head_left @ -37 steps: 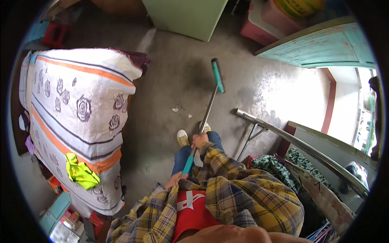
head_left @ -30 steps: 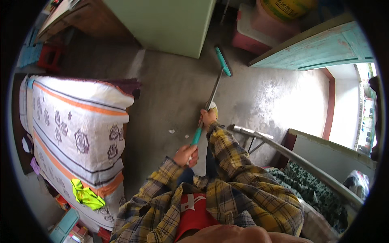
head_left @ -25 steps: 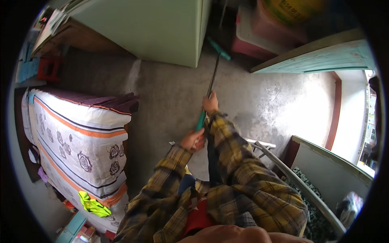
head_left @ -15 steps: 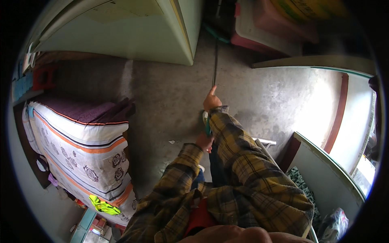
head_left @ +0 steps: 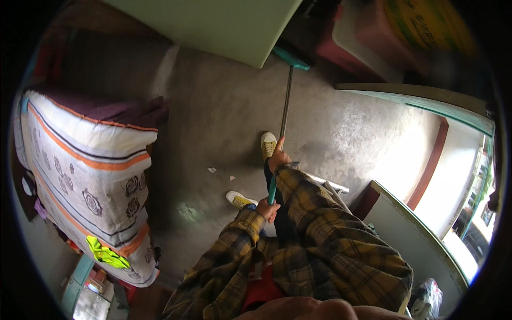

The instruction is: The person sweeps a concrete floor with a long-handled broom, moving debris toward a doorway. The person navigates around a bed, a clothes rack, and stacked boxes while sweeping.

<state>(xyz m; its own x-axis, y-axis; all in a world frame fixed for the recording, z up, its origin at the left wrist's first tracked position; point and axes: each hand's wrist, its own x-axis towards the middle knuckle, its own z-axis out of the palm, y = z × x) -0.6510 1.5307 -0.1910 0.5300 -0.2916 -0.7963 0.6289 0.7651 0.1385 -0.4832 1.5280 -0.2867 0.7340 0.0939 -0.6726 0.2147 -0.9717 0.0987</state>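
A long-handled broom (head_left: 288, 98) with a grey metal pole and a teal grip slants away from me. Its teal head (head_left: 292, 58) rests on the floor beside the corner of a pale green cabinet. My right hand (head_left: 279, 159) is closed round the pole partway down, its index finger lying along it. Nearer my body, my left hand (head_left: 266, 210) is wrapped round the teal grip at the upper end. Small light scraps (head_left: 212, 169) lie on the concrete floor to the left of my yellow shoe (head_left: 268, 144).
The pale green cabinet (head_left: 229, 26) stands ahead, with pink and white containers (head_left: 349, 42) at the far right. A bed with a striped, rose-patterned cover (head_left: 80, 160) fills the left. Metal tubing (head_left: 330, 184) and a low partition (head_left: 416, 229) are at my right.
The broom head has come out from beside the cabinet toward me. Both my hands have moved closer to my body, still gripping the handle. The view has shifted, showing both shoes.
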